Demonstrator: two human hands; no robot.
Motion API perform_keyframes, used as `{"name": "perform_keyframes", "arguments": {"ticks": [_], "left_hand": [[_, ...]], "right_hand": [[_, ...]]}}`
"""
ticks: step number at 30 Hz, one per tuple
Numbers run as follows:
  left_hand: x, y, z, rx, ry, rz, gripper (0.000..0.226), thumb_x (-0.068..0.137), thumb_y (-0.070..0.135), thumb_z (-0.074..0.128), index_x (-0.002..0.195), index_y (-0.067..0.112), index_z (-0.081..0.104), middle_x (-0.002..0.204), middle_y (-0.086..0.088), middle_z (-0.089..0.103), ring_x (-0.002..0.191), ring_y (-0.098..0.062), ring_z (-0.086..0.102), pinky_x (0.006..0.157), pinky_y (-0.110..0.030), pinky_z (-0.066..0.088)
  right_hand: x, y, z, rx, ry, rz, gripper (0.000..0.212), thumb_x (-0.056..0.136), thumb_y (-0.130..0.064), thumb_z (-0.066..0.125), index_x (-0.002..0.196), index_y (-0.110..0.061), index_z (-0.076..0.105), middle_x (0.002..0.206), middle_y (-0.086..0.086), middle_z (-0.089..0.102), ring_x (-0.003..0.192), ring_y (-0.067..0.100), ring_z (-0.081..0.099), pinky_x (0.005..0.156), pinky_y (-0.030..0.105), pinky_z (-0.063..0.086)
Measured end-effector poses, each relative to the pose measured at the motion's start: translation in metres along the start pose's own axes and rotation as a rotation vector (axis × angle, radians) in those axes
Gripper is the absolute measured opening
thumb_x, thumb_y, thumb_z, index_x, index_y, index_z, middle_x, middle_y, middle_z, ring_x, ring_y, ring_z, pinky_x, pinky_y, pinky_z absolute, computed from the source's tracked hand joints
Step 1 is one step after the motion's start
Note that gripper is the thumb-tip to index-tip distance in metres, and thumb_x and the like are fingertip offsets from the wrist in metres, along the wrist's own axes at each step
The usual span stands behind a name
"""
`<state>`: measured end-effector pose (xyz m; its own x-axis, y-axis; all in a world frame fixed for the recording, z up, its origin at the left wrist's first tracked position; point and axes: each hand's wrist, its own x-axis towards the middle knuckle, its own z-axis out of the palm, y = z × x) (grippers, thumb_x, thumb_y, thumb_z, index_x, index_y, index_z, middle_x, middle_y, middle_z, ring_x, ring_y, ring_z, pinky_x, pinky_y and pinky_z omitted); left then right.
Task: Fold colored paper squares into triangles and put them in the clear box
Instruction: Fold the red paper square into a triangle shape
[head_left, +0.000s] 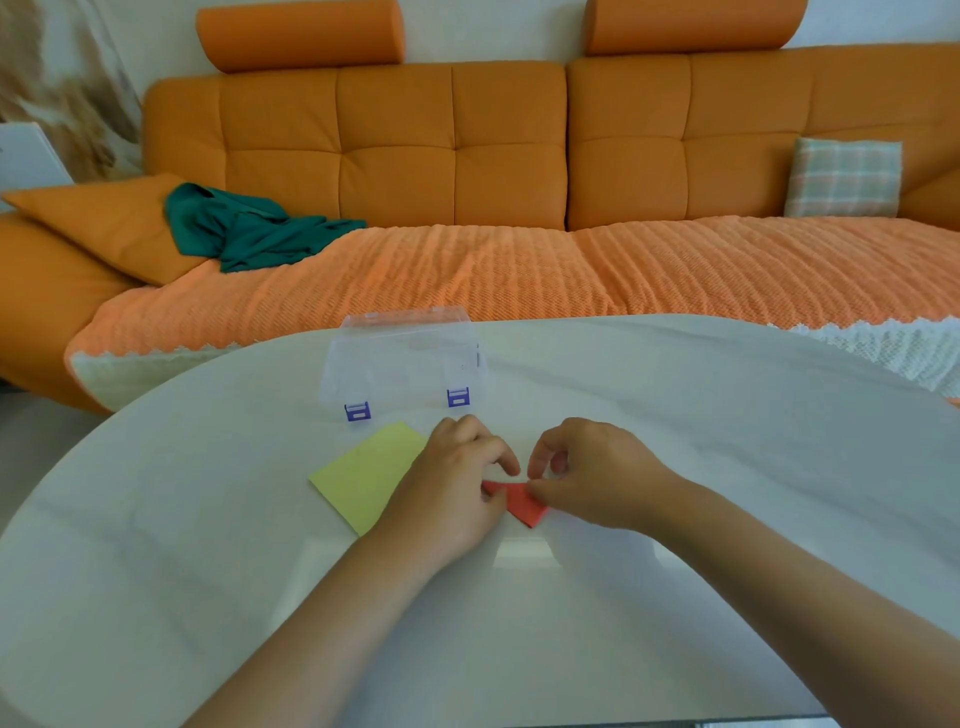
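Pinching the red folded paper triangle (522, 505) down on the white table (675, 447), one end in curled left hand (452, 483), other in curled right hand (587, 478). Looks feather-light, flimsy; best held by corners.

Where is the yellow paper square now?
Head view: the flat yellow paper square lies on the white table, left of centre, this side of the clear plastic box, partly under the left hand.
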<state>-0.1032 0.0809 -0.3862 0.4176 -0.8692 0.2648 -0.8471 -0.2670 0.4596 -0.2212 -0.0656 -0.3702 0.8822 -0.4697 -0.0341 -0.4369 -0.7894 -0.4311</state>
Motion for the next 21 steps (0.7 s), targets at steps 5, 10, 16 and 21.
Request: {"name": "perform_keyframes", "arguments": {"ticks": [5, 10, 16, 21], "left_hand": [[-0.006, 0.001, 0.002, -0.042, -0.097, 0.177, 0.036, 0.086, -0.007, 0.054, 0.097, 0.019, 0.077, 0.094, 0.005, 0.066, 0.092, -0.013, 0.054, 0.081, -0.029, 0.045], [-0.013, 0.003, 0.000, 0.064, -0.112, 0.243, 0.038, 0.086, 0.000, 0.051, 0.108, 0.024, 0.071, 0.096, 0.008, 0.060, 0.089, -0.015, 0.049, 0.077, -0.034, 0.046], [-0.025, 0.011, 0.001, 0.130, -0.113, 0.279, 0.040, 0.089, 0.014, 0.047, 0.120, 0.031, 0.064, 0.097, 0.009, 0.051, 0.092, -0.015, 0.045, 0.079, -0.028, 0.043], [-0.029, 0.014, 0.002, 0.146, -0.133, 0.256, 0.043, 0.091, 0.022, 0.044, 0.129, 0.034, 0.059, 0.101, 0.008, 0.047, 0.098, -0.015, 0.042, 0.084, -0.029, 0.042]], "right_hand": [[0.000, -0.001, 0.002, 0.061, 0.006, 0.037, 0.002, 0.077, -0.042, 0.068, 0.077, -0.039, 0.069, 0.084, -0.015, 0.059, 0.080, 0.005, 0.058, 0.069, 0.022, 0.047], [-0.003, 0.001, 0.002, 0.112, -0.003, 0.042, 0.002, 0.078, -0.038, 0.070, 0.078, -0.037, 0.072, 0.085, -0.013, 0.061, 0.079, 0.006, 0.059, 0.071, 0.026, 0.053], [-0.007, 0.013, -0.008, 0.204, -0.054, 0.033, 0.007, 0.078, -0.036, 0.076, 0.071, -0.039, 0.074, 0.080, -0.012, 0.068, 0.069, 0.004, 0.059, 0.063, 0.019, 0.050], [-0.005, 0.015, -0.012, 0.216, -0.091, 0.039, 0.007, 0.077, -0.033, 0.079, 0.075, -0.038, 0.076, 0.080, -0.009, 0.071, 0.064, 0.002, 0.057, 0.062, 0.021, 0.052]]}}
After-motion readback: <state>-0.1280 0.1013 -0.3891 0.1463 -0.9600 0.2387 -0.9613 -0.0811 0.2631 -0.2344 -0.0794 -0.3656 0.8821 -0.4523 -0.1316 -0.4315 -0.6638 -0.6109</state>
